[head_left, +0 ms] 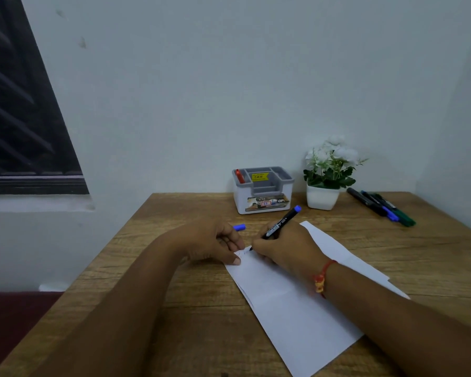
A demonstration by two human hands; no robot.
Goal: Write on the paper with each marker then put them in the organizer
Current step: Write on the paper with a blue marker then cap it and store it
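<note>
My right hand (286,247) grips a black marker with a blue end (281,223), its tip touching the upper left corner of the white paper (297,303). A few ink marks show there. My left hand (215,242) presses that corner down with thumb and fingers and holds the blue cap (239,227), which sticks out past the knuckles. The white and grey organizer (263,189) stands at the back of the table with a red marker (239,176) upright in its left slot. Several more markers (381,206) lie at the right rear.
A white pot of white flowers (327,175) stands just right of the organizer, against the wall. The wooden table (174,308) has its left edge running diagonally beside a dark red floor. A barred window is at the upper left.
</note>
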